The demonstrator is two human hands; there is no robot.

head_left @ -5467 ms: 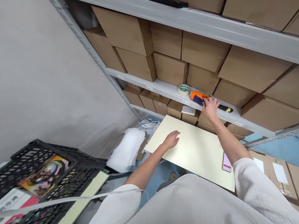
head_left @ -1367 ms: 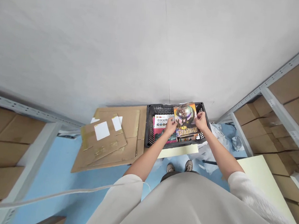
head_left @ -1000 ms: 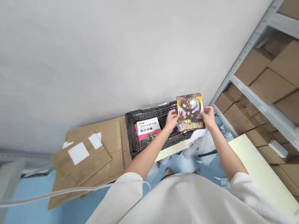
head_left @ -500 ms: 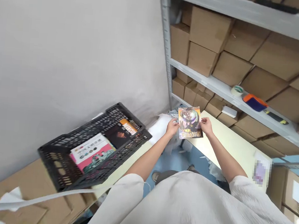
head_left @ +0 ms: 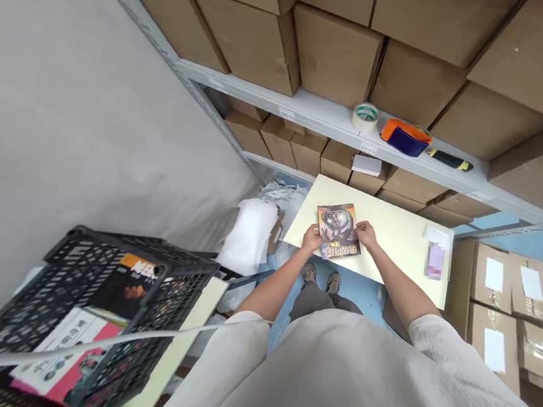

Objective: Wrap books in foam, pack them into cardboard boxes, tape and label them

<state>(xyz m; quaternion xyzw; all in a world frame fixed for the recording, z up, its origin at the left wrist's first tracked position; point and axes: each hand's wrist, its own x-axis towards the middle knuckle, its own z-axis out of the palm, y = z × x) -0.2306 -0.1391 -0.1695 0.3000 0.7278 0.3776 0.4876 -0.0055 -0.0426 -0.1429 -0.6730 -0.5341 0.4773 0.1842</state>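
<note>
Between my two hands is a magazine (head_left: 337, 232) with a glossy orange and dark cover showing a large round helmet-like shape. My left hand (head_left: 313, 238) grips its left edge near the lower corner. On the opposite side, my right hand (head_left: 366, 234) pinches the right edge. The magazine is over the near left part of a pale yellow table (head_left: 393, 230); whether it touches the surface I cannot tell.
A black plastic crate (head_left: 154, 345) with more magazines (head_left: 68, 350) stands at lower left. Shelves of cardboard boxes (head_left: 335, 51) rise behind the table, holding a tape roll (head_left: 365, 117), an orange-and-blue tape dispenser (head_left: 405, 137) and a yellow-black cutter (head_left: 449, 159). Labelled boxes (head_left: 497, 312) stack at right.
My view has turned to the right, so the crate sits lower left and more of the table shows. The magazine, still in both hands, is now over the table.
</note>
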